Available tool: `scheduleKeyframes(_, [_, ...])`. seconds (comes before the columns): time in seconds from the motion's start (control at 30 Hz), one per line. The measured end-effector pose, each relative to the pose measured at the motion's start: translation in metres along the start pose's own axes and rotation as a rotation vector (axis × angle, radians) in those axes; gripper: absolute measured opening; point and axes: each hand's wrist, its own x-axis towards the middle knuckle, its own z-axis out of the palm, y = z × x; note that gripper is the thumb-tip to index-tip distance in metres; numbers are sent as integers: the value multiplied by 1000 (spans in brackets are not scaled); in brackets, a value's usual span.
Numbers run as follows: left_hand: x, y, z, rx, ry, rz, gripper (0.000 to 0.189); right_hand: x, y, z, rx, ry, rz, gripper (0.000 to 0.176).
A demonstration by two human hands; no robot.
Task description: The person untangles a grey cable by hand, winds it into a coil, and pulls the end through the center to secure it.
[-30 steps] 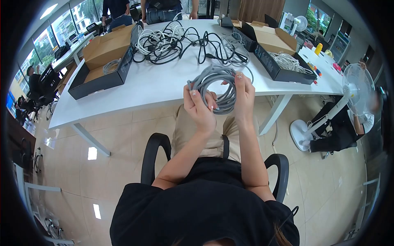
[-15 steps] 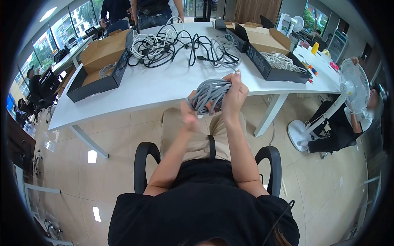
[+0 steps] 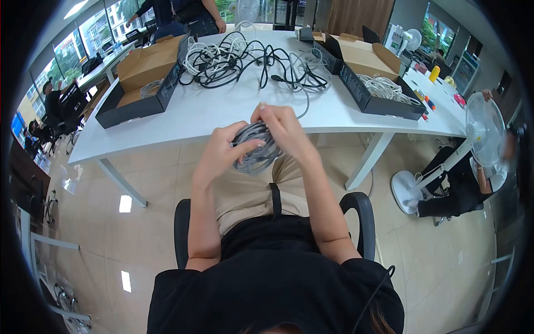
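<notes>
A coiled grey cable (image 3: 257, 154) is held above my lap, just in front of the table edge. My left hand (image 3: 225, 147) grips the coil from its left side, thumb laid across the front. At the coil's upper right, my right hand (image 3: 281, 131) is closed with its fingers pinched together at the top of the loops. From near that hand a strand of the grey cable runs up onto the table towards the tangled pile of black and white cables (image 3: 245, 61).
On the white table (image 3: 217, 108), an open black box (image 3: 136, 106) at left and another open box (image 3: 378, 100) at right hold white cables. A standing fan (image 3: 484, 131) and a seated person are at right. Chair armrests flank me.
Both hands and the coil have moved left. My left hand has come round to the coil's left side with its thumb across the front. My right hand has turned inward over the top.
</notes>
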Motion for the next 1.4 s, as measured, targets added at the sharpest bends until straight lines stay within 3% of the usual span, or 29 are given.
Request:
scheduleKeyframes(0.1, [-12,2,-7,19,-10,8,19,39,29,-24,-566,46,-222,31])
scheduleKeyframes(0.23, [-31,10,-5,56,-43,36,20,96,87,-62,-1166,-297,102,31])
scheduleKeyframes(0.3, [-38,14,-6,86,-42,73,20,115,124,-70,-1321,-317,89,28])
scheduleKeyframes(0.43, [-58,19,-17,-3,-6,99,21,146,173,-88,-1410,-272,261,33])
scheduleKeyframes(0.47, [-66,21,-22,-50,10,89,21,148,161,-90,-1590,-423,369,42])
scheduleKeyframes(0.6, [-100,22,-43,-153,86,117,26,146,152,-110,-1473,-326,299,46])
scheduleKeyframes(0.67, [-118,21,-52,-212,86,130,29,152,161,-126,-1418,-183,281,35])
scheduleKeyframes(0.77, [-149,7,-58,-370,167,295,40,159,154,-145,-1434,-123,281,23])
scheduleKeyframes(0.83, [-169,-3,-59,-426,302,478,48,162,143,-157,-1324,-141,321,21])
scheduleKeyframes(0.9, [-187,-15,-62,-543,412,624,55,159,160,-166,-1298,-34,132,16])
scheduleKeyframes(0.97, [-203,-23,-64,-722,511,742,61,160,161,-164,-1259,-58,251,7])
scheduleKeyframes(1.0, [-208,-9,-57,-464,781,674,62,163,172,-162,-1280,15,214,7])
scheduleKeyframes(1.07, [-220,-23,-67,-868,556,797,62,157,197,-161,-1407,150,62,11])
scheduleKeyframes(1.13, [-218,-26,-62,-928,581,741,60,149,208,-158,-1534,266,-163,14])
scheduleKeyframes(1.17, [-213,-15,-55,-762,724,628,59,143,207,-154,-1554,318,-264,15])
scheduleKeyframes(1.2, [-206,-12,-58,-614,565,604,53,138,216,-150,-1568,315,-235,18])
scheduleKeyframes(1.33, [-196,-11,-38,-559,1038,434,53,134,232,-139,-1510,262,-215,16])
scheduleKeyframes(1.4, [-195,-3,-36,-588,1042,479,51,138,224,-141,-1492,238,-176,11])
